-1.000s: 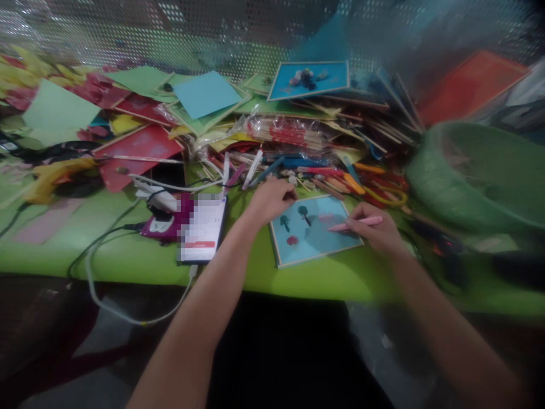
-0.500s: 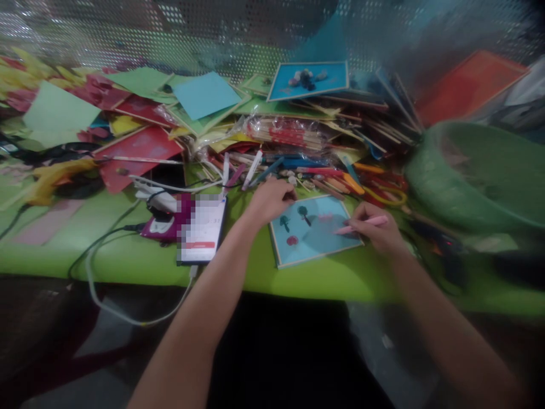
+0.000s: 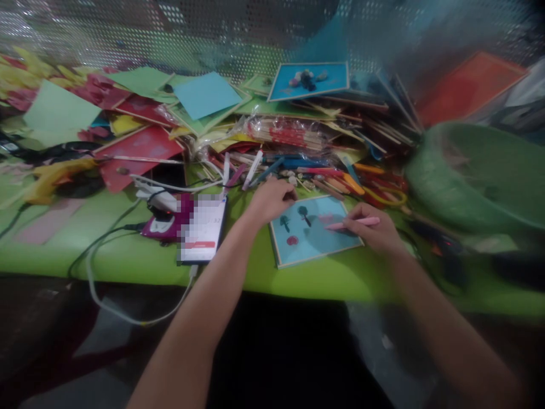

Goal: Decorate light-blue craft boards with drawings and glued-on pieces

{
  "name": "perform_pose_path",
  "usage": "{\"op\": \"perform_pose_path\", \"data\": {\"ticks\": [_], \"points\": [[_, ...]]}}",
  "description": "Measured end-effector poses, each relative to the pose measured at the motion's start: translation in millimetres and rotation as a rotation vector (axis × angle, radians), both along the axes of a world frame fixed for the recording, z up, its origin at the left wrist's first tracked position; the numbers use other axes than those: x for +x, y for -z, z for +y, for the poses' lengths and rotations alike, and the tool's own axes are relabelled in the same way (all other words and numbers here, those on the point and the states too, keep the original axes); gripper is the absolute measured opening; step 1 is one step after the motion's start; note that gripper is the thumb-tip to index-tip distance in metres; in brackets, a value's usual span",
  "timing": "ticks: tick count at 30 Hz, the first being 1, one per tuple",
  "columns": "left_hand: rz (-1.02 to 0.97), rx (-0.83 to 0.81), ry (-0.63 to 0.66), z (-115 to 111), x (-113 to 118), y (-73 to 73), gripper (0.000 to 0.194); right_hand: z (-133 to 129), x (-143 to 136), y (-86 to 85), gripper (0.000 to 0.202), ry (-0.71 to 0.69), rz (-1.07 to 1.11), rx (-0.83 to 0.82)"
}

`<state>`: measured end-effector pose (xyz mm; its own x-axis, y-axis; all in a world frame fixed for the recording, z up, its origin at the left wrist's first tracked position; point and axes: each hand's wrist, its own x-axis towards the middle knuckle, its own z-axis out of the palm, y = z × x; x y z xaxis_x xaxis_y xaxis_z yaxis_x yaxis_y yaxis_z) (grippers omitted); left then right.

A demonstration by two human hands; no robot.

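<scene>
The picture (image 3: 315, 247) lies near the front edge of the table (image 3: 128, 267), the left hand (image 3: 272, 199) at its far left corner, the right hand (image 3: 370, 227) at its right side with a pen (image 3: 361, 222) over it. To the left lies a phone (image 3: 204, 236), a plug block (image 3: 170, 224) just left of that, and a glue gun (image 3: 62, 176) farther left. Markers (image 3: 253, 170) and scissors (image 3: 398, 197) lie behind the picture, bagged sticks (image 3: 289, 134) behind them. A basin (image 3: 434, 176) stands at right. A mesh (image 3: 128, 28) is at the back.
</scene>
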<state>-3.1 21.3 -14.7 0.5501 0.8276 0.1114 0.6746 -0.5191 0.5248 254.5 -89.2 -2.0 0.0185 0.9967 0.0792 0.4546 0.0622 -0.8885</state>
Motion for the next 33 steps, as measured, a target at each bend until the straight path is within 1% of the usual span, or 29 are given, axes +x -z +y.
{"op": "perform_pose_path", "data": {"ticks": [5,9,14,22,29,33], "points": [[0.003,0.006,-0.002,-1,0,-0.5,0.016,0,2,1.9,0.023,-0.018,0.034,-0.018],[-0.003,0.01,0.0,0,0,0.7,0.017,0,8,5.9,0.018,-0.021,0.048,0.007],[-0.005,0.015,0.005,1,-1,2.7,0.016,-1,11,8.5,0.018,-0.007,0.05,0.003],[0.01,0.019,0.005,1,-1,2.9,0.015,0,15,10.8,0.019,0.03,0.15,0.036],[0.006,0.015,0.003,0,-1,0.6,0.015,0,16,13.0,0.019,0.021,0.112,-0.021],[0.023,0.012,0.0,0,0,-0.4,0.015,0,15,11.5,0.019,0.03,0.082,-0.016]]}}
